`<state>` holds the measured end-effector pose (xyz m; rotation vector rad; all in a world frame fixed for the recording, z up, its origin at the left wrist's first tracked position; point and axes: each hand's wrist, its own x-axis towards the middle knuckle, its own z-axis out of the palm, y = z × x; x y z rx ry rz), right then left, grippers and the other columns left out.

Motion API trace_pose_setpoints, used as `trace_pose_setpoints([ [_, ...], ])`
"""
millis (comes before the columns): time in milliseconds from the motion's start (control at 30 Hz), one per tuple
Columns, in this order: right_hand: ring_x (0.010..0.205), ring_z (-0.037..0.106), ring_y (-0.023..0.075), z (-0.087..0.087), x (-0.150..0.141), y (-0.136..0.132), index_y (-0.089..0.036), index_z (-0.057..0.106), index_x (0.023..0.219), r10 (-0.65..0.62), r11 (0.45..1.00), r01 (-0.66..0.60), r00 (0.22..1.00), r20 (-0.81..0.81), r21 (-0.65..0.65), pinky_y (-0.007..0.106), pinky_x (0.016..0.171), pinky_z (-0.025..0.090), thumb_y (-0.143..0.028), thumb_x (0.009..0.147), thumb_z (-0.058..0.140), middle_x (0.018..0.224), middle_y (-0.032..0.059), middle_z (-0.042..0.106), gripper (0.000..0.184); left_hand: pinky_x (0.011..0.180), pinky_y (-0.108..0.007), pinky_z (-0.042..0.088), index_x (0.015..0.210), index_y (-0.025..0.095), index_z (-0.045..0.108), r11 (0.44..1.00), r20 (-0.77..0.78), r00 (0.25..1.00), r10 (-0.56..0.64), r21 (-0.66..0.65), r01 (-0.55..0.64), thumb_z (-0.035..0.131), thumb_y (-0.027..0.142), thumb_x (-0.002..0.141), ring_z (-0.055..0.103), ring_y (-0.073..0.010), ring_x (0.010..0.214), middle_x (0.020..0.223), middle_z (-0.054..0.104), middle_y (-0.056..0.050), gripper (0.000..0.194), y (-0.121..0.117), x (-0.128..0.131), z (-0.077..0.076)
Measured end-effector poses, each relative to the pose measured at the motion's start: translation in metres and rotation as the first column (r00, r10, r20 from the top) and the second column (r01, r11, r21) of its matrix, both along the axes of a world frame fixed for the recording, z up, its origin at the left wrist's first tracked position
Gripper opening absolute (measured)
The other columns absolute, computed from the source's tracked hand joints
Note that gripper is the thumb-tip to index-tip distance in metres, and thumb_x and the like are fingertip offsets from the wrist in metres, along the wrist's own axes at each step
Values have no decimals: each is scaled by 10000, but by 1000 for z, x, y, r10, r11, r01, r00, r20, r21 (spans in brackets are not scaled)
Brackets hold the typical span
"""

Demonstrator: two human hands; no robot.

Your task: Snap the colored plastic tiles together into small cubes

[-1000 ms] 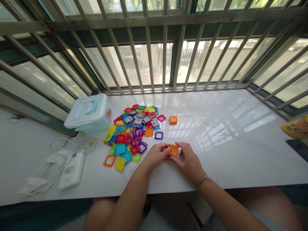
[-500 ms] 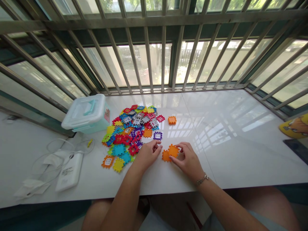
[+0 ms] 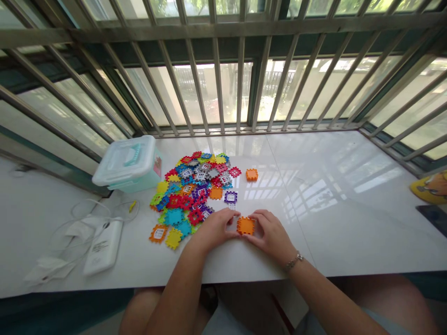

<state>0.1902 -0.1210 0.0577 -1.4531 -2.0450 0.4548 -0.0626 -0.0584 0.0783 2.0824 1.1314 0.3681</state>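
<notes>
Orange tile [image 3: 246, 225] is sitting right of the pile [image 3: 190, 188], off its near end, between two hands. Right hand [image 3: 274, 232], on the side away from the pile, is pinching it: thumb at the near edge, forefinger at the far corner. Left hand [image 3: 219, 225], on the pile side, is curving thumb and forefinger about the opposite edge; whether those tips are pressing, I cannot tell. A purple tile [image 3: 230, 197] is lying at the pile's right edge. The tub [image 3: 127, 165] is resting left of the pile, toward its far end.

Handling, my guess: light, stiff plastic, hard to break, slightly slick on the flat face. The toothed edges are offering the surest hold, fingertips on opposite sides.

Hidden: fingertips are covering some corners, and the underside is facing away. I am not making out whether it is one layer or more. Left hand is masking a bit of the pile's near right side. Well right of the pile, a yellow thing [image 3: 429, 188] and a dark slab [image 3: 433, 216] are running out of view.
</notes>
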Motion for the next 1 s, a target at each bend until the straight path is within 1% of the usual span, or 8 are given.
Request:
trace_pose_setpoints([
  [67,1228,692,337,-2,0,0,-241,685,1305,0,1000,0,1000,21,-2,541,1059,598,-482,898,884,1329,139,709,513,846,-331,498,1386,207,744,1000,7,1000,-16,1,16,965,388,808,673,-245,945,1053,717,-43,645,1,-2,-1],
  [133,1232,689,338,-2,0,0,-239,681,1325,0,1000,0,999,45,-7,540,1052,595,-471,890,895,1343,138,707,537,837,-326,499,1381,209,741,999,37,999,-21,-33,23,1000,410,763,665,-235,924,1031,708,-30,700,2,-4,-2],
  [233,1236,686,338,-2,-1,0,-239,681,1349,9,1000,-8,997,82,-10,536,1056,586,-466,888,900,1358,138,706,559,814,-314,498,1379,212,736,995,71,997,-24,-92,31,1018,392,730,649,-214,887,998,690,-10,730,4,-7,-2],
  [433,1233,678,332,1,-3,1,-236,697,1337,23,1000,-22,991,131,-12,519,1048,575,-499,899,891,1356,137,712,546,784,-302,475,1340,212,759,995,67,998,-21,-99,28,933,298,804,633,-199,872,974,677,-3,570,4,-9,-3],
  [533,1229,675,335,0,-4,1,-236,694,1342,24,1000,-23,988,154,-10,519,1040,569,-520,910,881,1353,136,711,550,768,-299,468,1322,215,765,994,78,997,-16,-105,24,904,282,814,628,-196,860,962,677,-1,531,5,-8,-5],
  [633,1238,670,343,-1,-5,1,-242,690,1353,17,1000,-15,985,174,-9,527,1035,566,-543,918,869,1359,135,709,558,755,-298,458,1255,220,781,994,84,996,-8,-112,17,879,276,825,621,-193,847,940,673,3,445,6,-8,-5],
  [800,1245,665,347,-1,-6,1,-240,684,1361,15,1000,-12,983,182,-18,535,1038,564,-538,925,864,1370,140,704,558,727,-296,434,1154,217,784,996,88,996,-14,-92,22,852,276,841,606,-187,825,912,667,7,325,4,-6,-1],
  [1000,1230,674,340,1,-7,1,-249,695,1356,14,1000,-13,985,173,-8,530,1032,577,-516,912,869,1353,138,712,546,712,-292,419,1064,213,761,998,71,997,-5,-64,9,835,285,839,602,-186,815,900,668,8,247,0,-3,4],
])
